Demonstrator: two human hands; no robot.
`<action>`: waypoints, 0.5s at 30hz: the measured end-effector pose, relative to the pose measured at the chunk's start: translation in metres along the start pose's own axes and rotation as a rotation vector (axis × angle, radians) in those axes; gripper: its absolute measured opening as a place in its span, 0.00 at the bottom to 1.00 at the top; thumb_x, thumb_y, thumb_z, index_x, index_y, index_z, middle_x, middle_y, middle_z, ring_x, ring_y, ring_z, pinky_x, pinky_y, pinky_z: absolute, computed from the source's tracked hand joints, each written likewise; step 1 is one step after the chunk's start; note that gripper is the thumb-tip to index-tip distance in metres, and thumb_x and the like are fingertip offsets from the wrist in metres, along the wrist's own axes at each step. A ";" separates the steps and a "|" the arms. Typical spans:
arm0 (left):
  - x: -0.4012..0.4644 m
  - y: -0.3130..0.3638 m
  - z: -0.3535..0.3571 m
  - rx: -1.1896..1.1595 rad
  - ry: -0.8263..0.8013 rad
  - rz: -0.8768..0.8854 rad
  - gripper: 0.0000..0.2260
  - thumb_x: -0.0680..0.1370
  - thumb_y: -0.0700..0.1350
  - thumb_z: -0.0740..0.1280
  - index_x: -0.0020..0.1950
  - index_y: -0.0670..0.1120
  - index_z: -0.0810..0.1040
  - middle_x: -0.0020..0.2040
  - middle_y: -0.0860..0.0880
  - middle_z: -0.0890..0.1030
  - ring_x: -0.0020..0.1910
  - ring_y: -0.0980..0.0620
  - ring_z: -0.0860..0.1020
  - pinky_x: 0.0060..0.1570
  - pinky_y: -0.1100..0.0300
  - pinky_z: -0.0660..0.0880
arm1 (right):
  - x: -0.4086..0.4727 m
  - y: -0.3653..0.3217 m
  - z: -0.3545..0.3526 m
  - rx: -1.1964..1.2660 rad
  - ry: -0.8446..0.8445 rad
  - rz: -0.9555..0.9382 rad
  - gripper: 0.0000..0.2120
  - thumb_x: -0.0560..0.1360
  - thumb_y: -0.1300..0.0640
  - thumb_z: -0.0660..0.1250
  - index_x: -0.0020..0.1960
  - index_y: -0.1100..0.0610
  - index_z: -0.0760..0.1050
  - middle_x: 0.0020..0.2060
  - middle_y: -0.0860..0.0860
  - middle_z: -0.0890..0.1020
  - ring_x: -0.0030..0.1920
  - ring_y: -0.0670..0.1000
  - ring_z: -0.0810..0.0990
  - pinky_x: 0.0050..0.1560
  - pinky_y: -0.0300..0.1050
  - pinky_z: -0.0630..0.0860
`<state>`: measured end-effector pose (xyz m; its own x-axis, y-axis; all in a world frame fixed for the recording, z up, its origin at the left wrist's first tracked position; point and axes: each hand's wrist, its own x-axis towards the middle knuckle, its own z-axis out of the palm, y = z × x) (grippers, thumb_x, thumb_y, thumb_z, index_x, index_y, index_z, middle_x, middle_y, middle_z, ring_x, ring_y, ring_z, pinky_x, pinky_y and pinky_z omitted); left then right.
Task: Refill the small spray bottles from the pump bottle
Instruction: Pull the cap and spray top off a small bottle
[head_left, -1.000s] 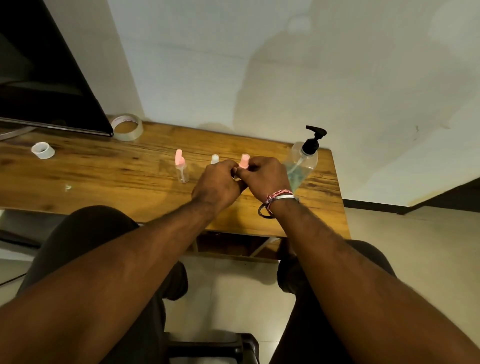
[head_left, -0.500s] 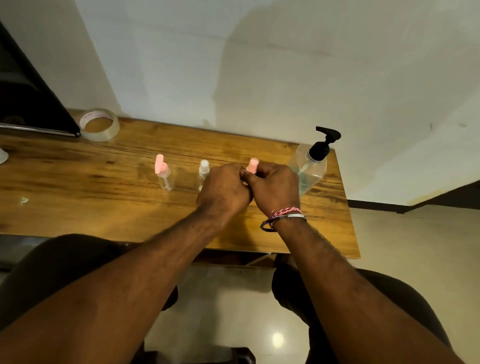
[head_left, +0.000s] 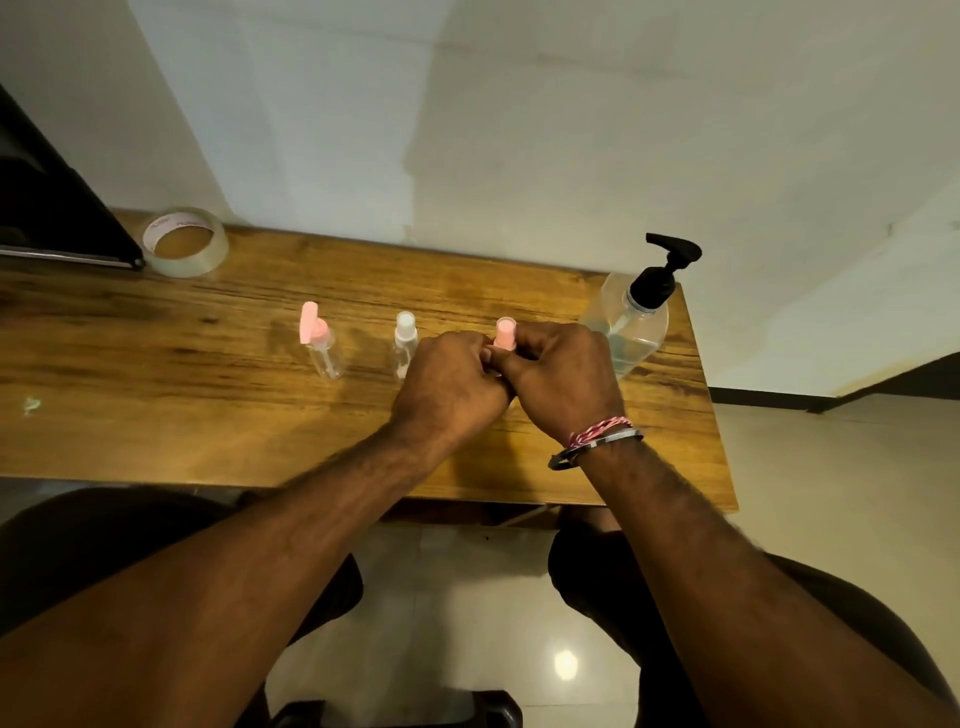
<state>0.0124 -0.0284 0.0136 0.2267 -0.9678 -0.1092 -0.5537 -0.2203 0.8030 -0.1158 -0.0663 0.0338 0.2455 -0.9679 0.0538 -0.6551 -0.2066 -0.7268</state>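
Note:
Three small clear spray bottles stand in a row on the wooden table (head_left: 156, 415). The left bottle (head_left: 322, 343) has a pink top, the middle bottle (head_left: 405, 340) a white top. The right bottle (head_left: 505, 332) shows only its pink top; both hands are wrapped around its body. My left hand (head_left: 449, 379) grips it from the left and my right hand (head_left: 563, 376) from the right, fingers curled together. A large clear pump bottle (head_left: 631, 322) with a black pump stands just right of my right hand, partly filled with clear liquid.
A roll of clear tape (head_left: 184, 241) lies at the table's back left, beside a dark screen (head_left: 47, 208). The table's right edge runs just past the pump bottle. A wall rises directly behind the table. My knees are under the front edge.
The view has shifted slightly. Both hands stay clasped on the right pink-topped bottle with little visible movement.

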 end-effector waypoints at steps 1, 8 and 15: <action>-0.001 0.000 -0.002 -0.015 -0.008 0.005 0.04 0.77 0.46 0.74 0.45 0.47 0.85 0.36 0.52 0.84 0.35 0.53 0.82 0.34 0.54 0.81 | -0.001 -0.001 -0.002 0.004 0.002 -0.008 0.04 0.75 0.52 0.76 0.46 0.51 0.88 0.38 0.46 0.86 0.41 0.45 0.84 0.42 0.45 0.81; 0.001 0.007 -0.013 -0.029 -0.067 0.024 0.08 0.79 0.49 0.75 0.40 0.51 0.83 0.36 0.53 0.84 0.36 0.55 0.82 0.33 0.59 0.75 | -0.003 -0.002 -0.006 0.015 -0.098 -0.027 0.06 0.79 0.53 0.71 0.53 0.51 0.83 0.46 0.45 0.85 0.49 0.46 0.83 0.50 0.51 0.82; 0.000 0.009 -0.009 0.016 0.003 -0.005 0.09 0.75 0.51 0.78 0.51 0.48 0.85 0.41 0.54 0.84 0.40 0.56 0.83 0.39 0.57 0.81 | -0.005 -0.004 -0.007 0.069 0.107 0.134 0.20 0.67 0.43 0.81 0.52 0.50 0.78 0.45 0.43 0.84 0.43 0.39 0.83 0.40 0.36 0.79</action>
<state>0.0148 -0.0295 0.0260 0.2317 -0.9663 -0.1119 -0.5653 -0.2273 0.7929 -0.1191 -0.0616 0.0414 0.0798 -0.9965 0.0229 -0.6254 -0.0680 -0.7774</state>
